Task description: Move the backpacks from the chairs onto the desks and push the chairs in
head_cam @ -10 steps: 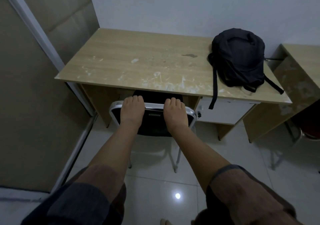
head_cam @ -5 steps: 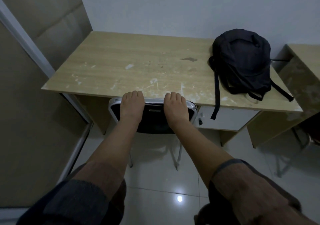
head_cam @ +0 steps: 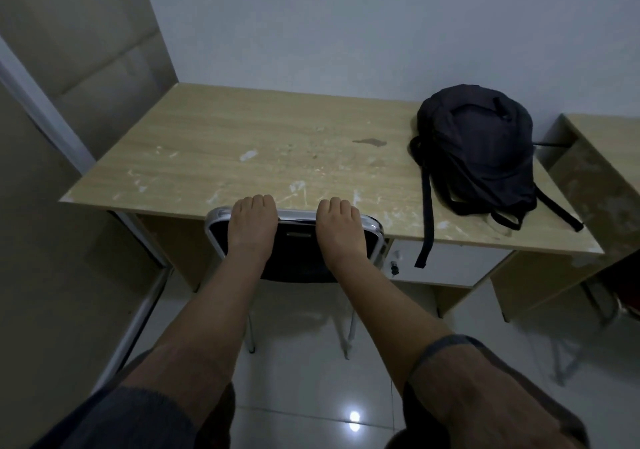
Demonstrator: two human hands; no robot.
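One backpack [head_cam: 476, 149], dark, lies on the right part of the desk [head_cam: 242, 150], near the wall. It is the only bag I see. One strap hangs over the front edge of the desk, in front of the white drawer unit [head_cam: 446, 268].

One chair [head_cam: 294, 251] w/ chrome frame and black backrest stands at the desk front. Top rail of the backrest is touching or just beside the desk edge; I cannot tell which. The seat is not visible, 2 thin metal legs show below on the tiled floor [head_cam: 311, 407].

Both my hands are on the top rail, palms down, fingers curled over the far side. My left hand [head_cam: 252, 227] grips the left part of the rail, my right hand [head_cam: 341, 232] grips the right part, a gap of bare rail btw them. Both arms are stretched forward and almost straight, sleeves pushed up near the elbows.

A 2nd desk [head_cam: 602, 157] stands to the right, just beside the first. Under it something red w/ metal legs, too much hidden to say what it is.
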